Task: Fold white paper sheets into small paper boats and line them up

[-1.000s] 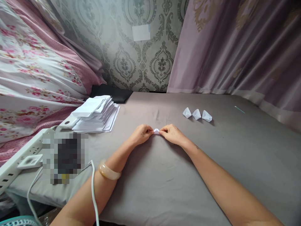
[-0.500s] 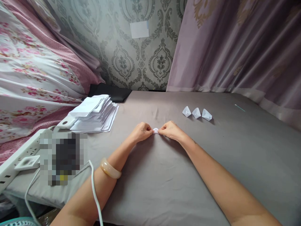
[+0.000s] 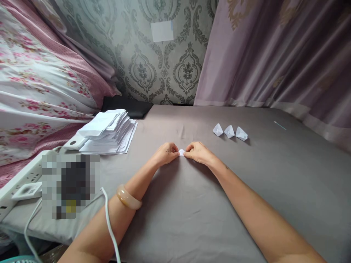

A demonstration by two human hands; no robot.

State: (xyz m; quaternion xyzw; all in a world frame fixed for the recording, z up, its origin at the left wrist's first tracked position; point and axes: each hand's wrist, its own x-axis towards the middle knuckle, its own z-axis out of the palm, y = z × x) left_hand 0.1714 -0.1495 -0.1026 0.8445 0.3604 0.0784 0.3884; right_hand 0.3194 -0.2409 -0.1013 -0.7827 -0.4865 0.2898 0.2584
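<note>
Between my hands, just above the grey cloth surface (image 3: 189,204), is a small folded piece of white paper (image 3: 181,152). My left hand (image 3: 167,152) pinches its left edge with closed fingertips. From the other side my right hand (image 3: 197,151) pinches the right edge in the same way. Most of the paper is hidden behind my fingers. Farther back to the right, three folded white paper shapes stand in a row: a left one (image 3: 218,130), a middle one (image 3: 229,132) and a right one (image 3: 241,133).
A stack of white paper (image 3: 106,133) lies at the left, before a black flat item (image 3: 128,107). Beside it are a white power strip (image 3: 24,179) and a blurred-out patch (image 3: 74,186). A white cable (image 3: 108,215) crosses by my left forearm. A thin stick (image 3: 280,125) lies far right.
Both hands keep their pinch on the small paper, which looks slightly more peaked and narrower between the fingers. The camera view has shifted a little.
</note>
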